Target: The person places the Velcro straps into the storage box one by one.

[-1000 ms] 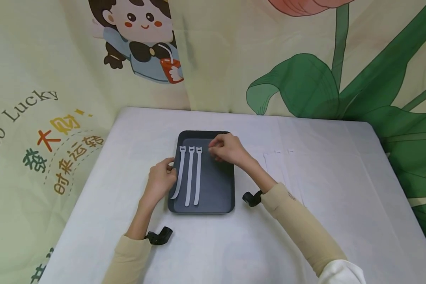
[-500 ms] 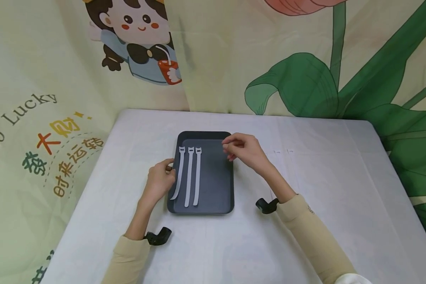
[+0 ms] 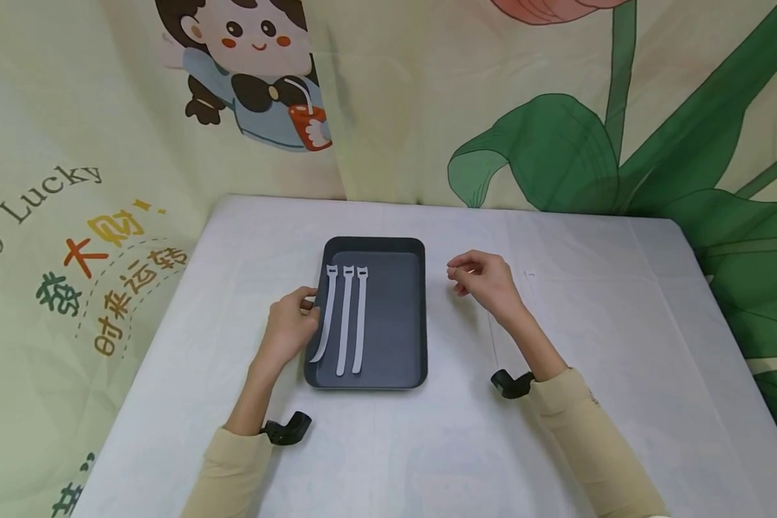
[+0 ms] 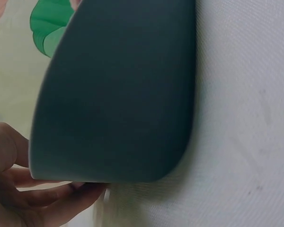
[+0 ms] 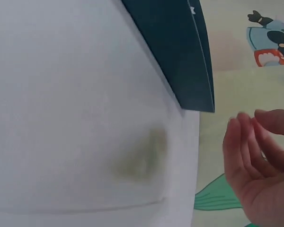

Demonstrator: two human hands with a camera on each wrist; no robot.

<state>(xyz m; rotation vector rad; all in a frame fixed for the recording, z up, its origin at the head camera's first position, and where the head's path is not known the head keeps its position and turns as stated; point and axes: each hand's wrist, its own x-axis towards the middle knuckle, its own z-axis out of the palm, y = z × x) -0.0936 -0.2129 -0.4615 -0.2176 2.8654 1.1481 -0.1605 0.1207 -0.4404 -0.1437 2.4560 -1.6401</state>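
Note:
A dark grey tray (image 3: pixel 395 324) sits on the white-covered table. Inside it, three pale straps (image 3: pixel 345 324) with slotted heads lie lengthwise near the left side, side by side. My left hand (image 3: pixel 288 327) holds the tray's left rim; in the left wrist view its fingers (image 4: pixel 61 201) curl at the tray's edge. To the right of the tray, my right hand (image 3: pixel 485 284) hovers over the cloth with loosely bent fingers. Its thumb (image 5: pixel 277 120) is close to the fingertips, and nothing shows between them in the right wrist view.
Right of the tray, a faint white strap head (image 3: pixel 531 275) and thin outlines show against the white tablecloth (image 3: pixel 621 324), partly hidden by my right arm. A printed curtain (image 3: pixel 388 101) hangs behind the table.
My right hand has moved from above the tray's upper right part out to the right, past its rim. My left hand, the tray and the three straps stay in place.

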